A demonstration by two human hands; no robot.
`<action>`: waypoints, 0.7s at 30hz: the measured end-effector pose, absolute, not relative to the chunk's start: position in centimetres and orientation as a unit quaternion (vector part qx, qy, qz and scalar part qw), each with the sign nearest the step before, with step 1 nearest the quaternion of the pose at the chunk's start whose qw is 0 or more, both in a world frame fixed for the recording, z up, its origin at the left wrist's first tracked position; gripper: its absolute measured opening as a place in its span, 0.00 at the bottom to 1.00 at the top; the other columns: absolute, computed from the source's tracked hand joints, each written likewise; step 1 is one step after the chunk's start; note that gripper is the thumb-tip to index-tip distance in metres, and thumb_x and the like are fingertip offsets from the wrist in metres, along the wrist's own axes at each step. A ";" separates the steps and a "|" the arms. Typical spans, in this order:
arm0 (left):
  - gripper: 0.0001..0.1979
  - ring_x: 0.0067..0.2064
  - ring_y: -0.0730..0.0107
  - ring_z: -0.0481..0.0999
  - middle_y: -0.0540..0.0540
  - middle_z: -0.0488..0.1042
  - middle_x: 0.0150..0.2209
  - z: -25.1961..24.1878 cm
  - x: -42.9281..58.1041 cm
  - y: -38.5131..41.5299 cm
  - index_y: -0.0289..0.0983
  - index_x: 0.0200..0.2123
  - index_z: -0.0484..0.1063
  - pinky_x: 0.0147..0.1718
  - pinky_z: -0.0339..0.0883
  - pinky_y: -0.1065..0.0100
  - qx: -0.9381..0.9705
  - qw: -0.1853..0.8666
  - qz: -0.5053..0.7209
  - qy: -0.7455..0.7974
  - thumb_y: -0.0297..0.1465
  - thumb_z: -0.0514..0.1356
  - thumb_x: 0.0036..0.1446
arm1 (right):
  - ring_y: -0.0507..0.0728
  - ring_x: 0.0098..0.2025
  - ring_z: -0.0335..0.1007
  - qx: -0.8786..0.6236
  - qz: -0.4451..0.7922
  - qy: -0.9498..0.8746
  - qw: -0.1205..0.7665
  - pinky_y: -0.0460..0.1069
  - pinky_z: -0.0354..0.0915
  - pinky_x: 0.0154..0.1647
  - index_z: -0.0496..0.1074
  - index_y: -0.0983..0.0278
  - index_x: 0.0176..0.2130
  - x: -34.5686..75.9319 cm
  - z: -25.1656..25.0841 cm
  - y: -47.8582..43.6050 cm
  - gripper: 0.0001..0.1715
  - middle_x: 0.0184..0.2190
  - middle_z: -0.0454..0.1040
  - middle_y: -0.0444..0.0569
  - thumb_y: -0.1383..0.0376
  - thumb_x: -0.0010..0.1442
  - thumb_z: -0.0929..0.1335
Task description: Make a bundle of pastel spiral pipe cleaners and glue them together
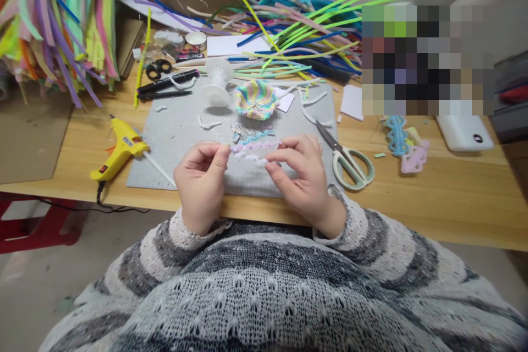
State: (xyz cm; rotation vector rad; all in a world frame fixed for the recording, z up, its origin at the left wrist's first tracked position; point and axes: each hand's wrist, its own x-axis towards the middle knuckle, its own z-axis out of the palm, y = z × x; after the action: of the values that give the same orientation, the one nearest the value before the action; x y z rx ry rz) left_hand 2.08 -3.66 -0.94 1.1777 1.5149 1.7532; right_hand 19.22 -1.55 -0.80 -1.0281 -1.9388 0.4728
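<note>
Between my hands stretches a pair of wavy pipe cleaners, one lilac and one whitish, above the grey cutting mat. My left hand pinches their left ends between thumb and fingertips. At the right ends, the thumb and fingers of my right hand close on the strands. Just beyond lies a blue, zigzag-bent pipe cleaner. Behind that sits a pastel striped, scalloped bowl-shaped piece, beside a spool of clear line. Scissors with pale handles lie right of my right hand.
A yellow hot glue gun lies on the left, its cord trailing off the table edge. Loose pipe cleaners pile up at the back, with a large bundle back left. Bent blue and pink pieces and a white box-like device are at right.
</note>
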 end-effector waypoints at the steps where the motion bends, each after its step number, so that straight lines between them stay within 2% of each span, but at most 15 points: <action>1: 0.09 0.26 0.76 0.68 0.53 0.68 0.21 -1.0 2.1 -3.6 0.36 0.26 0.73 0.31 0.66 0.70 0.434 0.266 0.653 0.561 0.34 0.66 0.54 | 0.58 0.42 0.64 -0.413 0.188 -0.781 0.428 0.57 0.54 0.47 0.75 0.58 0.36 19.1 -0.9 -1.6 0.06 0.36 0.69 0.46 0.61 0.61 0.67; 10: 0.08 0.26 0.75 0.69 0.53 0.68 0.22 -1.2 3.0 -3.3 0.37 0.26 0.73 0.33 0.66 0.69 0.436 0.224 0.681 0.544 0.33 0.65 0.56 | 0.56 0.38 0.67 -0.405 0.252 -0.789 0.387 0.54 0.53 0.44 0.74 0.60 0.33 18.3 -1.3 -2.3 0.07 0.31 0.72 0.44 0.60 0.59 0.69; 15: 0.08 0.29 0.74 0.70 0.52 0.67 0.21 -1.5 3.4 -3.1 0.37 0.25 0.73 0.35 0.66 0.69 0.446 0.193 0.688 0.538 0.31 0.65 0.56 | 0.54 0.35 0.65 -0.383 0.252 -0.802 0.383 0.54 0.53 0.42 0.72 0.61 0.29 18.2 -1.4 -2.5 0.09 0.29 0.73 0.43 0.60 0.60 0.69; 18: 0.09 0.29 0.74 0.69 0.52 0.67 0.22 -1.6 3.4 -3.1 0.37 0.25 0.73 0.34 0.67 0.69 0.441 0.206 0.687 0.540 0.32 0.65 0.55 | 0.54 0.35 0.65 -0.374 0.256 -0.806 0.381 0.54 0.54 0.42 0.72 0.61 0.29 18.2 -1.5 -2.5 0.10 0.29 0.73 0.43 0.59 0.60 0.69; 21: 0.09 0.28 0.76 0.68 0.52 0.69 0.23 -1.5 2.8 -3.0 0.37 0.27 0.74 0.32 0.66 0.70 0.421 0.276 0.680 0.533 0.36 0.67 0.54 | 0.55 0.37 0.67 -0.368 0.267 -0.803 0.386 0.54 0.55 0.44 0.72 0.61 0.30 18.3 -1.5 -2.3 0.10 0.30 0.74 0.44 0.59 0.60 0.69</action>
State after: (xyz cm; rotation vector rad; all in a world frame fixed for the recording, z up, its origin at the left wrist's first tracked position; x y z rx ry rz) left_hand 2.76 -3.00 -1.47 1.1307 1.4333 1.8275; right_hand 18.28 -2.29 -1.51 -0.9359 -2.0447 0.6788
